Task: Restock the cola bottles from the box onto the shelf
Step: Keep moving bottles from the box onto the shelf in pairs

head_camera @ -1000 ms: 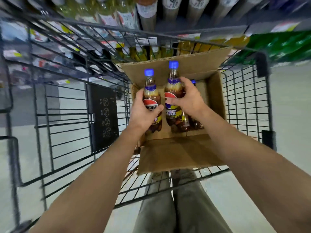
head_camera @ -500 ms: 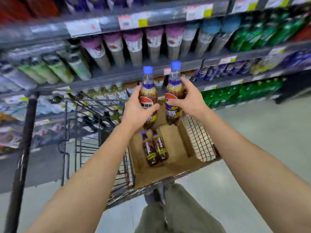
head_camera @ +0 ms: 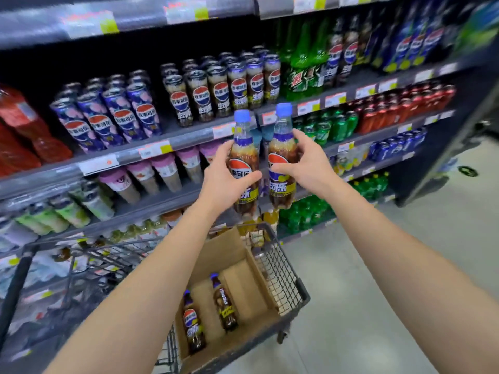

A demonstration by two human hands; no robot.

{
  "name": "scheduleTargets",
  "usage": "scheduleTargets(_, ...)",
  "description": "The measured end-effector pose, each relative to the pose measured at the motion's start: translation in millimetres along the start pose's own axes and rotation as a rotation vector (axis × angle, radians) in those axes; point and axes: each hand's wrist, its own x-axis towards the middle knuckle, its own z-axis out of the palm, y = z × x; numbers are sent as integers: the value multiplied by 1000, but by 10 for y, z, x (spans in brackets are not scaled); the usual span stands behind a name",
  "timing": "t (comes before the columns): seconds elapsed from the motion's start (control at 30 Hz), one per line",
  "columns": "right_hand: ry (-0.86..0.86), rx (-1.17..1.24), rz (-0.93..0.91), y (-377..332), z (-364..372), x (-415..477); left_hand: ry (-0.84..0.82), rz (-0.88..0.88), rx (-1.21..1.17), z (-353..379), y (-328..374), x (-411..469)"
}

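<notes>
Fingers [head_camera: 240, 177] of each hand grasp a cola bottle [head_camera: 244, 163] before the stocked shelf [head_camera: 172, 143].

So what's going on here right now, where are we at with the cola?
A person is restocking, holding one cola bottle upright in each hand: the left hand grips the left bottle, the right hand the right bottle. Both are raised in front of the shelf that carries matching cola, not yet placed. Two more bottles lie in the cardboard box in the cart below.
</notes>
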Motion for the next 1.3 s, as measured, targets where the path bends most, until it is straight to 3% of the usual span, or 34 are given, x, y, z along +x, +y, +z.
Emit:
scheduleTargets(0.3,62,-32,-81,205,-1824,12,55,48,0,1121,1332,147)
scheduleTargets(0.57,51,-50,-150,348,-2903,171,55,85,11,1946,2049,302)
scheduleTargets(0.87,24,-14,-167,627,-3441,833,49,54,35,2455,2133,934)
scheduleTargets(1.3,-16,-31,-135,1225,-3796,2595,62,11,30,3230,2167,2475)
